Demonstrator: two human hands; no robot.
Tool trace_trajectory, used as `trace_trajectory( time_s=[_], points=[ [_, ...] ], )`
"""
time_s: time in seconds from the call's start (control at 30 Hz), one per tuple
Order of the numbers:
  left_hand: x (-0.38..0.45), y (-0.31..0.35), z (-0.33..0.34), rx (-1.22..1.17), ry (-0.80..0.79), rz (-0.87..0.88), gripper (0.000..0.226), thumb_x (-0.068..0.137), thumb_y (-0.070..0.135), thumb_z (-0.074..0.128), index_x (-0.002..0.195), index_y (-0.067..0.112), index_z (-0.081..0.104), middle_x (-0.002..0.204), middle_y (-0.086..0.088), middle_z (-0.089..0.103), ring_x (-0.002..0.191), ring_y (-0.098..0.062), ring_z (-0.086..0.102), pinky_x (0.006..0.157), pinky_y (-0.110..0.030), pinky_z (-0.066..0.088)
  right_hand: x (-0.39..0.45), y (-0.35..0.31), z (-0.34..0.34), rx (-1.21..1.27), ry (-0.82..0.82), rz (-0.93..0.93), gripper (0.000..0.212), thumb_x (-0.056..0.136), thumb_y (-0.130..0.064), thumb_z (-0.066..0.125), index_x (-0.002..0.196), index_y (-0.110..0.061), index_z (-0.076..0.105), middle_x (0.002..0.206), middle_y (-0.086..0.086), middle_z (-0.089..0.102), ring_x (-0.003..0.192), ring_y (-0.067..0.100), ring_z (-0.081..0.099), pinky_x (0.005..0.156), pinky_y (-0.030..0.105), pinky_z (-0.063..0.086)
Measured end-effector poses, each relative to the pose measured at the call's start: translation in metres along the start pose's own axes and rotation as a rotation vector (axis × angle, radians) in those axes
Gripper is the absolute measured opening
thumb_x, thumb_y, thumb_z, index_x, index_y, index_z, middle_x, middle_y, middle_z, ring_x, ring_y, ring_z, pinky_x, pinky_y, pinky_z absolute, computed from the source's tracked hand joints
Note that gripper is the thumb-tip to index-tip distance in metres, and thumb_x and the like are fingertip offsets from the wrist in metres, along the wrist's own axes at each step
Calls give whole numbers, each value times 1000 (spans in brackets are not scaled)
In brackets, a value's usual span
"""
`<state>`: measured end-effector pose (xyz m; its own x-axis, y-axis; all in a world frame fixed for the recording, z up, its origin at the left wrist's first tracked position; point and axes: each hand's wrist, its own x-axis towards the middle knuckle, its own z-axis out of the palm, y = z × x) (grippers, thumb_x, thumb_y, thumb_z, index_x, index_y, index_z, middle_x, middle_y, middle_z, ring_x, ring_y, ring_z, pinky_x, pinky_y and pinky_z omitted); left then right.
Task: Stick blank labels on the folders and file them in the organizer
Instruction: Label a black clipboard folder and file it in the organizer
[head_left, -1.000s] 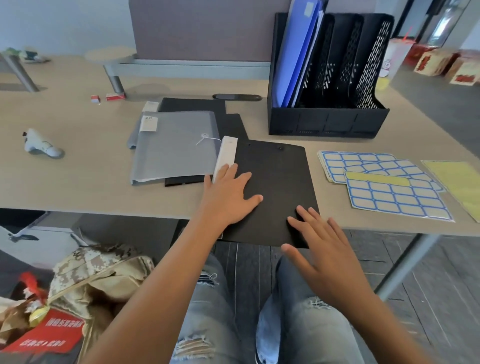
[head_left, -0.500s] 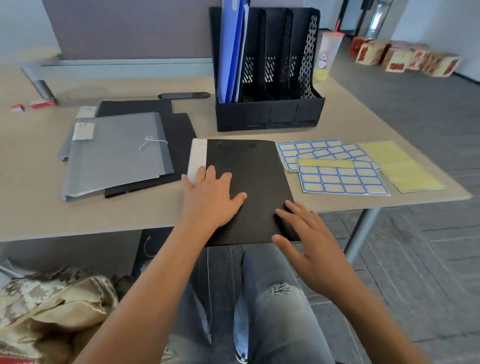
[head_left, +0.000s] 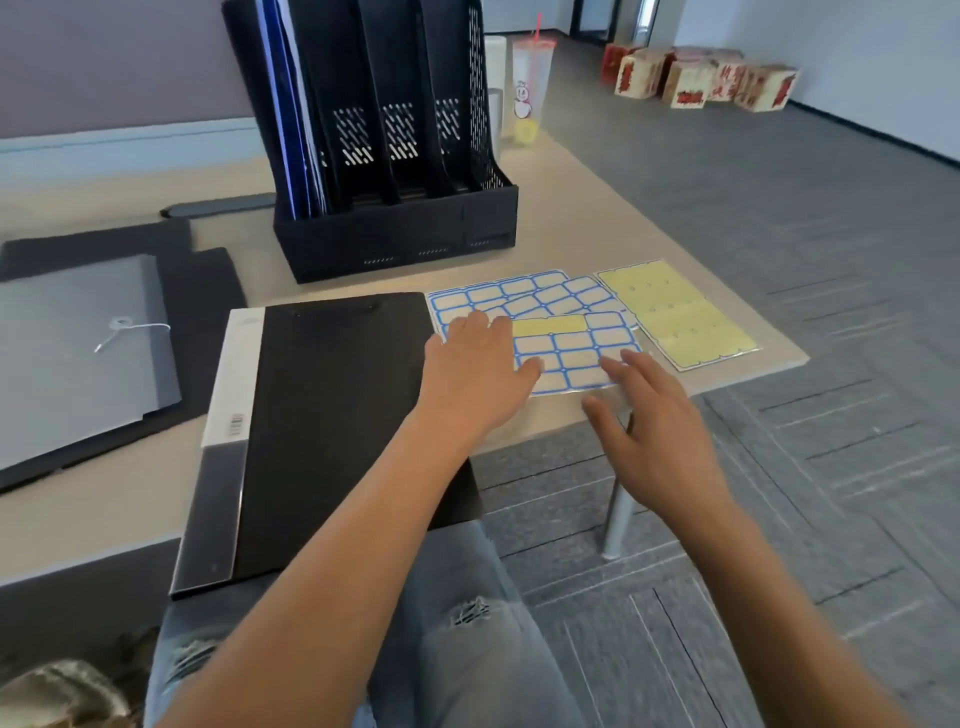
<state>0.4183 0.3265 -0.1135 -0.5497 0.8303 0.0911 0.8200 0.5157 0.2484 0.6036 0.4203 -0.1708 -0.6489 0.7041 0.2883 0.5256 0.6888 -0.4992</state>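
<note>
My left hand (head_left: 475, 364) lies flat with straight fingers on the near label sheet (head_left: 576, 353), over its left end, holding nothing; my right hand (head_left: 649, 415) hovers spread and empty at the sheet's near right corner, just at the table's (head_left: 545, 421) front edge, and I can't tell whether its fingertips touch the paper. This sheet overlaps another blue-bordered sheet behind it, close to the table's front right corner, with a spent yellow backing sheet (head_left: 675, 317) beside them. I judge the sheet thin, light and floppy, its glossy backing likely to slide on the table, so I'd pin it with the left palm and lift one label by a corner with a right fingernail. The black folder (head_left: 332, 415) lies just left of the sheets, overhanging the front edge; it looks stiff and smooth. The organizer (head_left: 395, 228) stands behind it towards the back edge.
</note>
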Motion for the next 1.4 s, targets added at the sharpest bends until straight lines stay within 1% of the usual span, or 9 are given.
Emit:
trace_trajectory(
  time_s=[0.17, 0.37, 0.63, 0.8, 0.97, 1.07, 1.2, 1.3, 1.4],
  points=[
    [47, 31, 18, -3, -12, 76, 51, 96, 49, 53, 131, 13, 56, 134, -6, 55, 128, -27, 47, 102, -46, 43, 16, 31, 3, -106, -3, -74, 59, 104, -53, 41, 147, -17, 60, 155, 12, 52, 142, 33, 49, 117, 50, 40],
    [86, 46, 37, 138, -44, 90, 52, 91, 60, 52, 117, 17, 63, 121, -4, 51, 119, -28, 44, 93, -46, 43, 11, 44, 9, -118, 38, -117, 55, 106, -50, 44, 147, -16, 60, 160, 10, 49, 149, 31, 42, 123, 49, 33],
    [103, 54, 38, 7, -15, 62, 32, 88, 47, 62, 108, 22, 67, 111, 0, 56, 113, -25, 48, 90, -43, 42, 11, 44, 17, -137, 41, -88, 60, 107, -55, 35, 155, -24, 52, 167, 3, 41, 154, 29, 33, 125, 51, 30],
    [105, 57, 30, -135, -27, 29, 24, 90, 32, 61, 112, 21, 62, 116, 2, 58, 112, -23, 52, 97, -46, 44, 10, 43, 17, -124, 50, -89, 58, 107, -54, 36, 155, -24, 52, 167, 3, 41, 154, 29, 33, 126, 48, 27],
    [103, 56, 25, -294, -5, 5, 34, 90, 14, 56, 121, 23, 66, 122, 0, 66, 117, -22, 59, 102, -44, 46, 9, 42, 14, -97, 31, -97, 57, 108, -53, 37, 155, -23, 52, 168, 3, 39, 156, 27, 31, 127, 50, 26],
    [102, 55, 24, -341, 33, 3, 29, 87, 11, 58, 111, 23, 72, 114, 1, 70, 107, -22, 63, 91, -37, 51, 10, 39, 8, -36, -3, -79, 58, 106, -54, 39, 154, -24, 51, 169, 2, 37, 158, 23, 28, 128, 49, 23],
    [96, 53, 16, -447, 83, 2, 22, 84, 10, 61, 95, 25, 74, 91, 6, 69, 88, -17, 64, 73, -28, 46, 18, 28, -5, 103, 42, -46, 52, 102, -49, 50, 148, -24, 57, 166, 0, 41, 158, 20, 28, 127, 50, 25],
    [87, 52, 3, -539, 122, 5, 17, 86, 10, 66, 92, 22, 76, 76, 16, 64, 74, -3, 61, 64, -14, 41, 30, 13, -18, 144, 180, -58, 41, 101, -39, 61, 137, -20, 66, 156, 1, 53, 149, 21, 43, 121, 45, 36],
    [73, 49, -13, -664, 160, 2, 15, 87, 10, 70, 97, 17, 78, 80, 10, 71, 74, -1, 64, 62, -2, 40, 41, -7, -31, 183, 277, -26, 33, 98, -29, 69, 129, -19, 71, 138, -3, 63, 131, 18, 54, 110, 35, 44]
  ],
)
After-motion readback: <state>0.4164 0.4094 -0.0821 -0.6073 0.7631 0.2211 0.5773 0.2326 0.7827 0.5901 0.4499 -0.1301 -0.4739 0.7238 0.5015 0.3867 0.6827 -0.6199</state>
